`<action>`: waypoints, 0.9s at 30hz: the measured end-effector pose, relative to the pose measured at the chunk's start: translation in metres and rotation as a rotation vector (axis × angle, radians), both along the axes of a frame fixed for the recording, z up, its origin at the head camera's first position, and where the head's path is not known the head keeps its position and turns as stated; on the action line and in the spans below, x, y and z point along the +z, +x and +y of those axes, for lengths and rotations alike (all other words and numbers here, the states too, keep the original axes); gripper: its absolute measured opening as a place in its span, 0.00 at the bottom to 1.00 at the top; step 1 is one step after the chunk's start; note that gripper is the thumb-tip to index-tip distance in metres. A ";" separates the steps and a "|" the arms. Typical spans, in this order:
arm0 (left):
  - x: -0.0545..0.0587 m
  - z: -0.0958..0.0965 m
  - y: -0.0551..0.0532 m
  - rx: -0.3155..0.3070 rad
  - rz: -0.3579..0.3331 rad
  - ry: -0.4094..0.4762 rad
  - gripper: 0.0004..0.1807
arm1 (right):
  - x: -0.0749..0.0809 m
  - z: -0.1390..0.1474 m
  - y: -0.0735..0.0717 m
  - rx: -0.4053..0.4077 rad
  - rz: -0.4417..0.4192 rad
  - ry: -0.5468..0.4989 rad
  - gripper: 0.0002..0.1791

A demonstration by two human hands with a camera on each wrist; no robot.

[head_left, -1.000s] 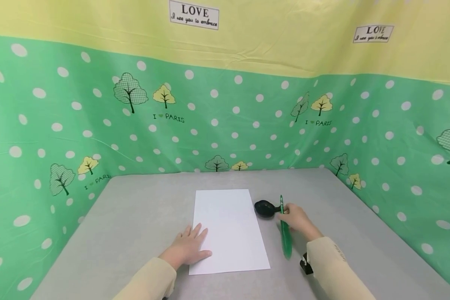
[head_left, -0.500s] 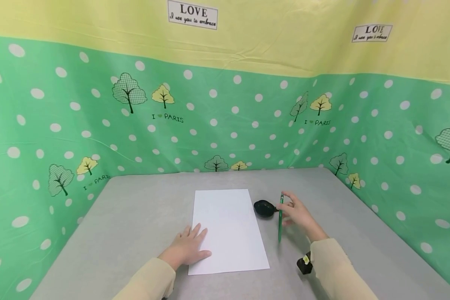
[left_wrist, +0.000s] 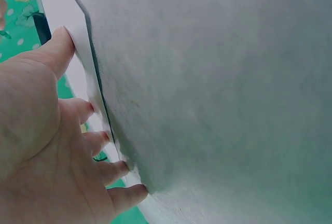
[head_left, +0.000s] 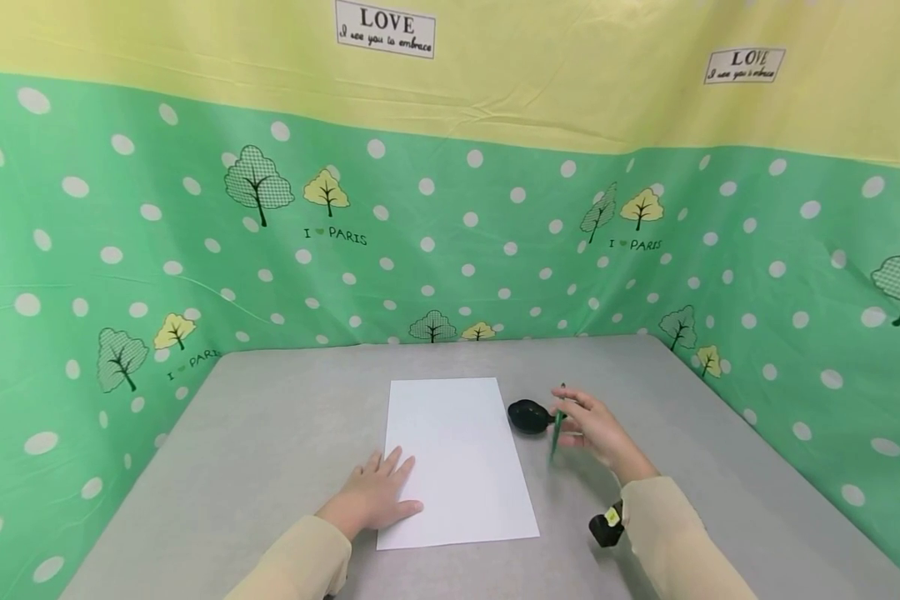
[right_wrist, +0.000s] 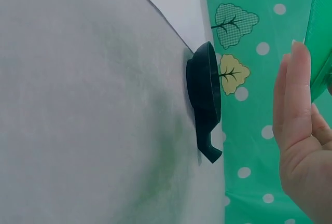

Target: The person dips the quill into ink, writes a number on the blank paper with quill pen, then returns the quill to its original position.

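Observation:
My left hand [head_left: 378,492] lies spread on the left edge of a blank white sheet of paper [head_left: 465,458]; its fingertips press the sheet in the left wrist view. Over the table to the right, my right hand [head_left: 600,433] pinches a slim green feather pen [head_left: 557,437], held above the surface. In the right wrist view the pen's broad green feather [right_wrist: 322,32] shows at the edge, while the grip is partly out of frame. Close by sits a small black bowl with a short bent handle [head_left: 527,417], apart from the hand in the right wrist view.
The grey table [head_left: 285,425] is bounded by a green and yellow printed cloth [head_left: 450,208] at the back and sides. A small black device [head_left: 606,527] is at the right sleeve.
My right hand has lifted the feather pen from beside the bowl and turned it, so the feather now appears edge-on. My left hand and the paper have stayed put.

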State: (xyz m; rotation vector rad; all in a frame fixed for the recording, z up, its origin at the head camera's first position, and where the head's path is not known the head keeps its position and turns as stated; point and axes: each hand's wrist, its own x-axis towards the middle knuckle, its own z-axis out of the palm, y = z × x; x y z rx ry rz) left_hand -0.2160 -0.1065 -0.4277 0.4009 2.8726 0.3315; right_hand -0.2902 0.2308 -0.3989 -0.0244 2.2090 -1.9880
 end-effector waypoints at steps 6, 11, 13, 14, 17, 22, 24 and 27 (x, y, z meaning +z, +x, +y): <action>-0.002 -0.001 -0.001 -0.004 0.003 -0.003 0.39 | -0.001 0.000 -0.002 0.026 -0.003 -0.104 0.27; -0.003 -0.001 -0.001 -0.005 0.005 0.000 0.40 | 0.001 0.000 -0.003 0.026 -0.023 -0.193 0.16; -0.003 -0.001 -0.001 -0.004 0.004 -0.001 0.40 | 0.002 -0.002 -0.002 0.009 -0.020 -0.178 0.12; -0.003 -0.002 -0.001 -0.004 0.005 -0.003 0.40 | 0.002 -0.003 -0.002 -0.004 -0.019 -0.165 0.11; -0.003 -0.002 -0.001 -0.003 0.008 -0.009 0.40 | 0.002 -0.006 -0.001 -0.042 -0.006 -0.121 0.09; -0.003 -0.002 0.000 -0.002 0.007 -0.007 0.40 | 0.002 -0.009 0.000 -0.080 0.041 -0.083 0.14; -0.002 -0.001 0.000 -0.001 0.006 -0.001 0.40 | 0.003 -0.010 0.000 -0.090 0.062 -0.072 0.18; 0.000 -0.001 0.001 -0.001 0.007 0.003 0.40 | 0.003 -0.011 -0.001 -0.119 0.079 -0.063 0.21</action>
